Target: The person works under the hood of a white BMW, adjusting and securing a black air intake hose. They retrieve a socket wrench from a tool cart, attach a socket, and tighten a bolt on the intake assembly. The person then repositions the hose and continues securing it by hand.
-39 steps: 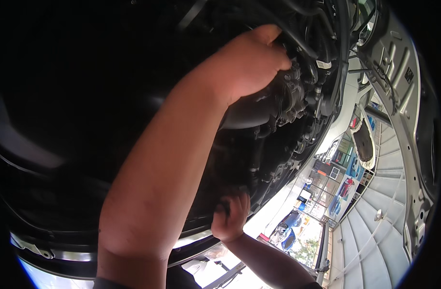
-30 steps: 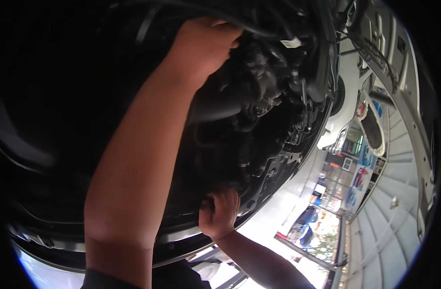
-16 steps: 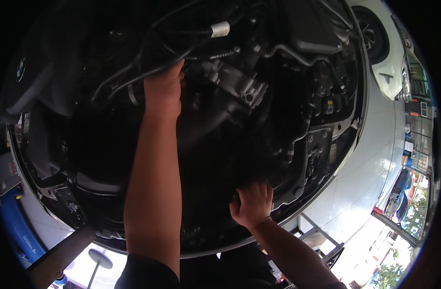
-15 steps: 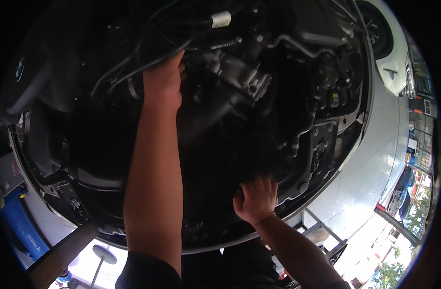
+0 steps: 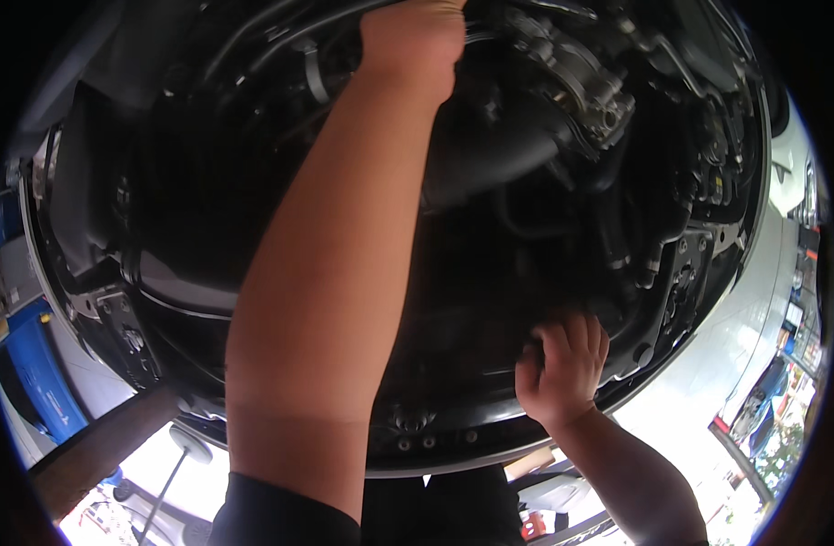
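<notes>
My left forearm crosses the engine bay of a car, and my left hand (image 5: 411,41) is at the top edge of the view. That hand looks closed, but its fingertips are cut off and whatever they grip is hidden. Beside it on the right are a silvery metal engine part (image 5: 576,73) and a thick black hose (image 5: 503,159). My right hand (image 5: 567,369) rests low over the dark front part of the bay, back of the hand up. Its fingers are bent and close together, with their tips in shadow. What they hold or press on cannot be made out.
The car's curved front edge (image 5: 453,471) runs close to my body. Along the right side is a metal bracket with bolts (image 5: 685,264). A brown beam-like shape (image 5: 107,446) and a round disc on a thin rod (image 5: 191,443) stand at lower left, near a blue object (image 5: 44,373).
The whole view has shifted, so the engine and both hands appear farther right and the left hand higher. Against the car's parts, both hands have stayed in nearly the same places.
</notes>
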Demonstrator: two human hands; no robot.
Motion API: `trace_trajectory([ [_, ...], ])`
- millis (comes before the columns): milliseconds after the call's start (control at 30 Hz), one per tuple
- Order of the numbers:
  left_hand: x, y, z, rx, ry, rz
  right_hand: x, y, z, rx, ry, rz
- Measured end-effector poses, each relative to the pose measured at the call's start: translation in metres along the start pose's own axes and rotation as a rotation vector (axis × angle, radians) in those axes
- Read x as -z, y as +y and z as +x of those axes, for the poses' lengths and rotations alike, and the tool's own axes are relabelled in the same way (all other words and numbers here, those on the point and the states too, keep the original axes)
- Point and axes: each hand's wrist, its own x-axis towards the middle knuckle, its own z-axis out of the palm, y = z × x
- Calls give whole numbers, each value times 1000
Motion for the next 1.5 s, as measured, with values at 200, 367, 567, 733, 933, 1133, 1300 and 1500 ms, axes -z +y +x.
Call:
trace_trajectory([
  [200,11,7,-2,184,-71,-26,-5,1,-2,51,42,18],
  [367,8,-3,9,74,-46,-87,-2,-1,-1,75,37,3],
  [567,3,3,7,86,-47,-66,-2,0,-3,80,56,9],
  [733,0,3,10,102,40,-31,-5,0,-3,79,74,7],
  [933,5,-2,15,201,-31,-100,-2,-1,-3,70,68,2],
  [1133,9,-1,16,323,-103,-67,-2,-2,-3,43,36,-2],
  [1300,11,-4,16,285,-99,-51,-3,-2,-2,44,57,-5],
  [1500,18,9,8,239,-143,155,-3,-1,-3,34,87,17],
])
